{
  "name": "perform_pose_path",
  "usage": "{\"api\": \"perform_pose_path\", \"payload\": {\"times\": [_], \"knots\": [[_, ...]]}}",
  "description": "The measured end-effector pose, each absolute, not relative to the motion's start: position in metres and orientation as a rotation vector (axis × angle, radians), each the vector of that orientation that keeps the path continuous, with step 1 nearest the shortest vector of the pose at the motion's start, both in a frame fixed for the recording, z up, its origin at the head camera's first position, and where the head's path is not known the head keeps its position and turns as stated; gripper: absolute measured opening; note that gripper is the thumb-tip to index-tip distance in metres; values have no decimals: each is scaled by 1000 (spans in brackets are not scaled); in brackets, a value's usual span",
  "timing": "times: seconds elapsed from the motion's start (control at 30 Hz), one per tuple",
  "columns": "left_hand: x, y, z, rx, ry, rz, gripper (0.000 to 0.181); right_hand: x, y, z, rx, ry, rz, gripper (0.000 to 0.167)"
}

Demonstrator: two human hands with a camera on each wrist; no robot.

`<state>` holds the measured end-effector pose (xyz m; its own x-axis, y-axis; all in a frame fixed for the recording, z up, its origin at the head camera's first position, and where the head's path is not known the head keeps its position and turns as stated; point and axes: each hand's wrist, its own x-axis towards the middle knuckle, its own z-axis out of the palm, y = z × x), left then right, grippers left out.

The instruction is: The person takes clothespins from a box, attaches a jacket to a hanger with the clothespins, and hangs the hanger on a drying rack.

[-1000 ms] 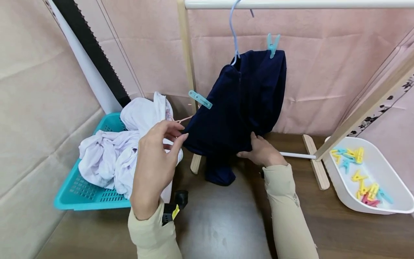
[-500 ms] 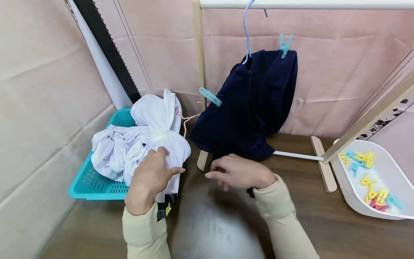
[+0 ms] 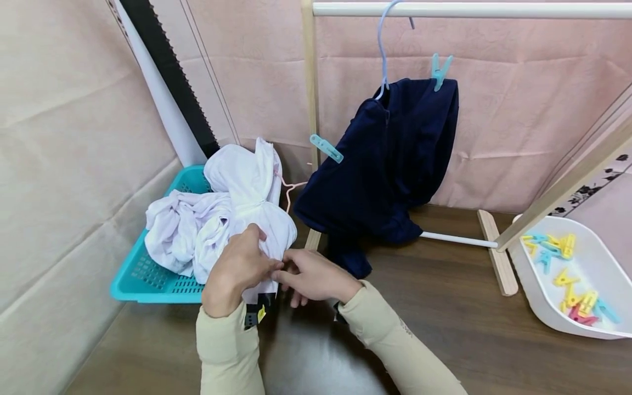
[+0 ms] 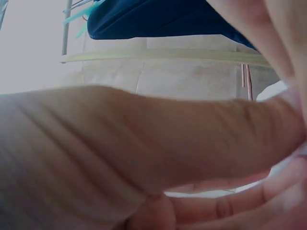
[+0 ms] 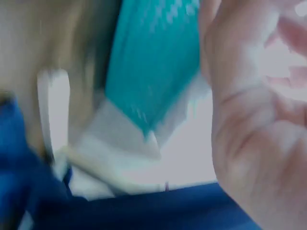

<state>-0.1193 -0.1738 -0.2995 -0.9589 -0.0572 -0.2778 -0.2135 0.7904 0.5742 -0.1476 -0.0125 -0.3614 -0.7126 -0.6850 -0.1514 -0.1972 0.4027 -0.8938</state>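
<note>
Fingers (image 3: 258, 233) at white clothes (image 3: 237, 214) in teal basket (image 3: 168, 298); pegs (image 3: 587, 302) in white tub (image 3: 535, 307).

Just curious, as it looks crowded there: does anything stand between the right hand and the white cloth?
Only the left hand: in the head view it covers part of the white cloth, its fingertips close to those of the right hand. Nothing else visible stands between.

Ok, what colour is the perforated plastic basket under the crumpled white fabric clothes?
Turquoise; the perforated plastic basket shows best in the head view.
</note>
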Motion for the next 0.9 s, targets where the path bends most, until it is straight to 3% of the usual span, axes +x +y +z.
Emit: {"api": "perform_pose_path", "payload": {"times": [0.2, 0.37, 0.7, 0.9], "knots": [[-114, -184, -299, -37, 2772, 911, 46, -144, -24, -369, -742, 2105, -1499, 10], [-108, -206, -301, 28, 2859, 744, 49, -142, -24, -363, -812, 2114, -1629, 17], [-107, -267, -315, -82, 2860, 630, 110, -130, -13, -339, -1024, 2205, -1738, 23], [-128, -285, -312, 218, 2831, 567, 123, -119, 3, -316, -1166, 2274, -1792, 19]]}}
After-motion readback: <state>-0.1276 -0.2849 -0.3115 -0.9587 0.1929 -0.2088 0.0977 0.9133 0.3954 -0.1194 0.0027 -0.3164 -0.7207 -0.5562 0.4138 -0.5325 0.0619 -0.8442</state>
